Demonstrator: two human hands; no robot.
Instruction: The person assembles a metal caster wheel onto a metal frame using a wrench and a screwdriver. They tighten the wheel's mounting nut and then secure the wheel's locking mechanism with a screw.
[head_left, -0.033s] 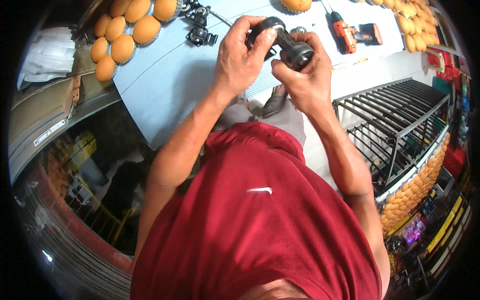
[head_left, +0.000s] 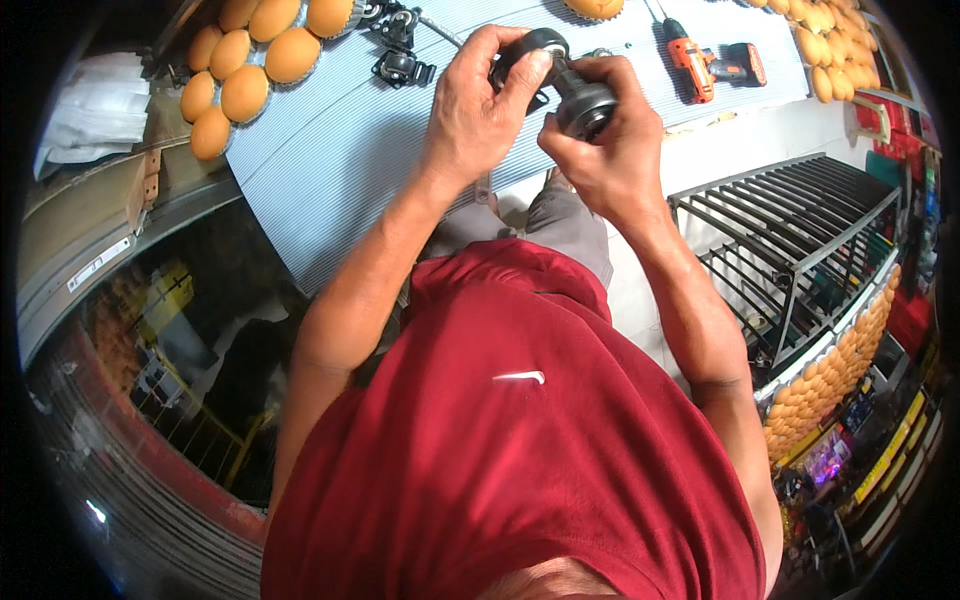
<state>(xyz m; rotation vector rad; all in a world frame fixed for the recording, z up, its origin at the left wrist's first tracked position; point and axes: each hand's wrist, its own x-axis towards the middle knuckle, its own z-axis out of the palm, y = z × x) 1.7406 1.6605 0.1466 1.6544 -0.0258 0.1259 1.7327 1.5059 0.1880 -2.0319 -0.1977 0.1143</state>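
Both my hands hold up a black twin-wheel caster (head_left: pixel 566 80) above the near edge of the table. My left hand (head_left: pixel 480 105) grips its upper left wheel, thumb laid across the top. Around the lower right wheel curl the fingers of my right hand (head_left: pixel 615 140), with the thumb along its near side. The far fingers of both hands are partly hidden behind the caster. Just left of my left hand, black caster-like parts (head_left: pixel 402 68) with shiny metal lie on the table. An orange and black cordless drill (head_left: pixel 692 68) lies to the right of my right hand.
A ribbed pale blue sheet covers the table (head_left: pixel 300 180). Orange-brown rounded pieces, like cupcakes or eggs, (head_left: pixel 243 93) sit at the far left, with more (head_left: pixel 825 55) at far right. A black slatted metal rack (head_left: pixel 780 225) stands at the right. White sheets (head_left: pixel 95 110) are stacked left.
The caster's lower right end has tilted slightly and shifted a little left, with my right hand's fingers following. My left hand keeps nearly the same grip.
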